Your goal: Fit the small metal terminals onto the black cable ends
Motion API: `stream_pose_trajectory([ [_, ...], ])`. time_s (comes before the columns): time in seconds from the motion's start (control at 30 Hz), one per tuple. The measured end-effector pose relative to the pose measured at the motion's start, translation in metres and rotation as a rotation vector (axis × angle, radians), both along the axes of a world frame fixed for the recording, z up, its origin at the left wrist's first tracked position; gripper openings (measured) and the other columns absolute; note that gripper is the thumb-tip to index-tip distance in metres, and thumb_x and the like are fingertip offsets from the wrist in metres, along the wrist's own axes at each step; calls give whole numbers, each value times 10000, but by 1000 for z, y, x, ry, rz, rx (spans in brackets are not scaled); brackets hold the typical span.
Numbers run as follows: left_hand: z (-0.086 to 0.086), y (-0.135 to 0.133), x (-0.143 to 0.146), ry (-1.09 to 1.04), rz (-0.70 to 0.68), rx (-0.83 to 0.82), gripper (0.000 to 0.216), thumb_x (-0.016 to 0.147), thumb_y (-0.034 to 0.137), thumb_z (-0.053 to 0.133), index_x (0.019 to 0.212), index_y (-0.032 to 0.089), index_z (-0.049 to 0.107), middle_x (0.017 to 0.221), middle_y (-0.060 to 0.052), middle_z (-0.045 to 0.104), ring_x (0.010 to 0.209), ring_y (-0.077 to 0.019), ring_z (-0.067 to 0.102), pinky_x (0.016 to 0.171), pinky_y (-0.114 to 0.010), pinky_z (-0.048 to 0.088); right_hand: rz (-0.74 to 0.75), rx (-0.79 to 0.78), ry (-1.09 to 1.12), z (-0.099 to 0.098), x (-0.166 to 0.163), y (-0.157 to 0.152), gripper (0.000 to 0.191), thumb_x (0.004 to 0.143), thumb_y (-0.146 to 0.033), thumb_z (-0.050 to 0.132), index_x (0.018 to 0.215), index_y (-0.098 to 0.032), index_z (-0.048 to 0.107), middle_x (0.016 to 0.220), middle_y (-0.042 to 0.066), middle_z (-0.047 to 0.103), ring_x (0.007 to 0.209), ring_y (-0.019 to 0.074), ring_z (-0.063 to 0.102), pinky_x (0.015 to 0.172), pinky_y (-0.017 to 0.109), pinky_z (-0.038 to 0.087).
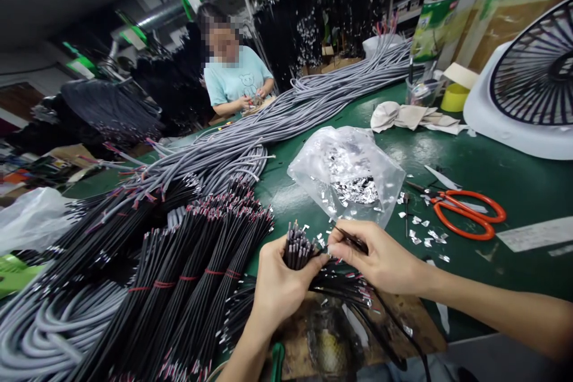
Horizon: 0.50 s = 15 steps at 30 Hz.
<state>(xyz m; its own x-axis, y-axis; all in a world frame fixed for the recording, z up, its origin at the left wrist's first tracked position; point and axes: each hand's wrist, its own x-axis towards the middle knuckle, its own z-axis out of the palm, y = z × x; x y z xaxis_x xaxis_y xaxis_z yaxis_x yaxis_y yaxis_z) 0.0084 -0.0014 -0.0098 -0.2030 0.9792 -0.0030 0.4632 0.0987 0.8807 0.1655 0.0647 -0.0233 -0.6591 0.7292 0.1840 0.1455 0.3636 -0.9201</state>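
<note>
The left hand (280, 283) is closed in a fist around a bundle of short black wires (298, 246), held upright so the stripped ends stand just above the thumb. The right hand (380, 258) sits right beside it, thumb and forefinger pinched on a single thin dark wire (353, 241) whose tip points toward the bundle; whether the tip touches the bundle cannot be told. Below both hands more loose black wires spread over a brown board (403, 316). Just beyond the right hand lies a clear plastic bag (347, 161) holding small silver metal pieces, and a few such pieces (425, 234) are scattered on the green table (447, 155) to the right of that hand. Further right lie orange-handled scissors (470, 213). To the left of the left hand, long black wire bundles (192, 277) tied with red bands lie in a heap, with grey cables (268, 131) running away beyond them. Far beyond the right hand are a crumpled cloth (403, 116) and a white fan (528, 83). Well beyond the left hand a co-worker in a light blue shirt (237, 79) sits with both hands busy.
</note>
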Motion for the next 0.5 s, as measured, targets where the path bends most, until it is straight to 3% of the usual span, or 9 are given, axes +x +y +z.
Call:
stream_pose_trajectory([
  [0.1,-3,0,-3,10,9,-31,252,663,311,702,551,132,563,506,23,517,472,-104,451,447,-206,355,-171,90,56,3,6,9,125,805,-212,524,703,-157,572,627,-6,524,543,98,434,487,218,345],
  [0.2,-3,1,-4,4,-52,-87,280,715,355,647,569,120,607,514,0,563,479,-119,487,463,-218,379,-368,184,42,3,11,18,100,762,-167,567,838,-156,632,668,-8,542,509,85,390,477,221,327],
  [0.27,-2,2,-4,16,-77,-94,281,721,356,637,575,117,626,534,-16,600,491,-132,515,464,-221,388,-257,152,-9,1,11,18,159,758,-172,578,897,-155,654,679,-9,552,504,80,386,477,220,330],
  [0.37,-1,4,-3,25,-107,-62,179,703,296,657,681,119,665,644,-30,662,579,-158,569,518,-228,424,-28,108,-39,0,7,12,123,767,-200,588,825,-147,682,659,-7,563,536,84,442,497,216,347],
  [0.5,-1,3,-5,-17,-115,-90,133,695,233,657,747,113,683,681,-38,687,603,-173,597,545,-240,450,-20,164,-62,1,2,6,127,786,-160,569,714,-136,671,623,-7,559,556,91,471,526,225,348],
])
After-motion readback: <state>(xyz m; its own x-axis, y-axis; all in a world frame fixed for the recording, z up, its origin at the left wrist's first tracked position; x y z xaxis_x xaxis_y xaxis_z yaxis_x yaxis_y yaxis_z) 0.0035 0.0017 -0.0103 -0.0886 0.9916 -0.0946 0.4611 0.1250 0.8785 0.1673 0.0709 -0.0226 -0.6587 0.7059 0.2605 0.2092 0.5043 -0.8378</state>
